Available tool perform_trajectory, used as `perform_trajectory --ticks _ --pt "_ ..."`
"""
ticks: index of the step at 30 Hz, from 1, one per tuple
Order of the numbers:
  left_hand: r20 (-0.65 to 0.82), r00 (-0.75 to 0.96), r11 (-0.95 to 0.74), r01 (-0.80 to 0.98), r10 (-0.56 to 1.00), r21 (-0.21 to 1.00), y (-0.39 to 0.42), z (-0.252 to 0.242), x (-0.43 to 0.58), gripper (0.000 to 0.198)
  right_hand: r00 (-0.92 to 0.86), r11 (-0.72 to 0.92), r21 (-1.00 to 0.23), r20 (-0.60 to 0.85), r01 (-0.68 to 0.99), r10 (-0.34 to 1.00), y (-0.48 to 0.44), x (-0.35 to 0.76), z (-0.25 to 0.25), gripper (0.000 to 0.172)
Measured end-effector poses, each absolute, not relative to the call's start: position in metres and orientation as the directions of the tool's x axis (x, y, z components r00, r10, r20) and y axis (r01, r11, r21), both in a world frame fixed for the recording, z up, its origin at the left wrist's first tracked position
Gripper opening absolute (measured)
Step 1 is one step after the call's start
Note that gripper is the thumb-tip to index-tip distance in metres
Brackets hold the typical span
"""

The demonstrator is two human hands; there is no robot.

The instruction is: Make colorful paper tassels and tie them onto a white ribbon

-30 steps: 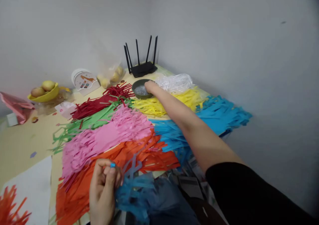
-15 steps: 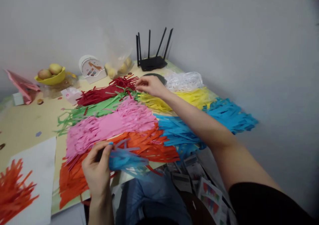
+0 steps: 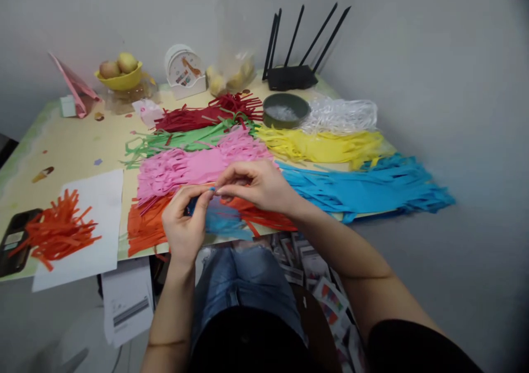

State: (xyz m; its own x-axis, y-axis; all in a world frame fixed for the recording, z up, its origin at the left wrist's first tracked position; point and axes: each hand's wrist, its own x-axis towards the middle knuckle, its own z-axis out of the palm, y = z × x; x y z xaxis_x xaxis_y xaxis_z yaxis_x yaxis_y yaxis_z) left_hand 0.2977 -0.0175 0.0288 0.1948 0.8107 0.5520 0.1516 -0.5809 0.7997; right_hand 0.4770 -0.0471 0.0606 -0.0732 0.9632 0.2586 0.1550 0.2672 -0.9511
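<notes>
Over the table's front edge, my left hand (image 3: 185, 219) is closed in a pinch on the gathered top of a light blue tissue-paper tassel (image 3: 226, 221), whose strips hang to the right. My right hand (image 3: 258, 185) meets it there, thumb and fingers pressed together at the tassel's top. Whatever those fingertips hold is too small to make out. Beneath both hands lies orange fringed paper (image 3: 146, 224), partly covered by them. Pink fringed paper (image 3: 202, 166) lies just behind, and a larger blue fringed stack (image 3: 363, 188) spreads to the right.
Green (image 3: 185, 139), dark red (image 3: 190, 118) and yellow (image 3: 322, 144) fringed papers lie farther back. A dark green bowl (image 3: 285, 122) stands beside white ties (image 3: 347, 114) and a black router (image 3: 291, 78). At left are an orange tassel (image 3: 61, 227), a white sheet (image 3: 109, 219) and a phone (image 3: 12, 252).
My right hand has come back from near the bowl to the tassel in my left hand, uncovering the bowl. The view has tilted down and shifted left.
</notes>
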Motion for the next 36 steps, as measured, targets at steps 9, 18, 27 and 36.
perform_trajectory --ticks 9,18,27,36 --pt "0.579 0.241 -0.621 0.171 0.779 0.765 -0.026 0.031 0.282 0.007 -0.071 0.187 -0.982 0.184 0.03 0.98 -0.059 0.462 0.057 0.014" --pt "0.624 0.317 -0.7 0.325 0.714 0.636 -0.031 0.034 0.277 0.008 0.026 0.376 -0.891 0.395 0.253 0.918 -0.064 0.451 0.038 0.01" --pt "0.622 0.218 -0.651 0.395 0.752 0.649 -0.039 0.025 0.276 0.005 -0.015 0.203 -0.977 0.203 0.062 0.979 -0.062 0.45 0.035 0.02" --pt "0.603 0.245 -0.651 0.324 0.759 0.687 -0.038 0.021 0.275 0.007 -0.045 0.229 -0.937 0.225 0.265 0.973 -0.068 0.451 0.043 0.016"
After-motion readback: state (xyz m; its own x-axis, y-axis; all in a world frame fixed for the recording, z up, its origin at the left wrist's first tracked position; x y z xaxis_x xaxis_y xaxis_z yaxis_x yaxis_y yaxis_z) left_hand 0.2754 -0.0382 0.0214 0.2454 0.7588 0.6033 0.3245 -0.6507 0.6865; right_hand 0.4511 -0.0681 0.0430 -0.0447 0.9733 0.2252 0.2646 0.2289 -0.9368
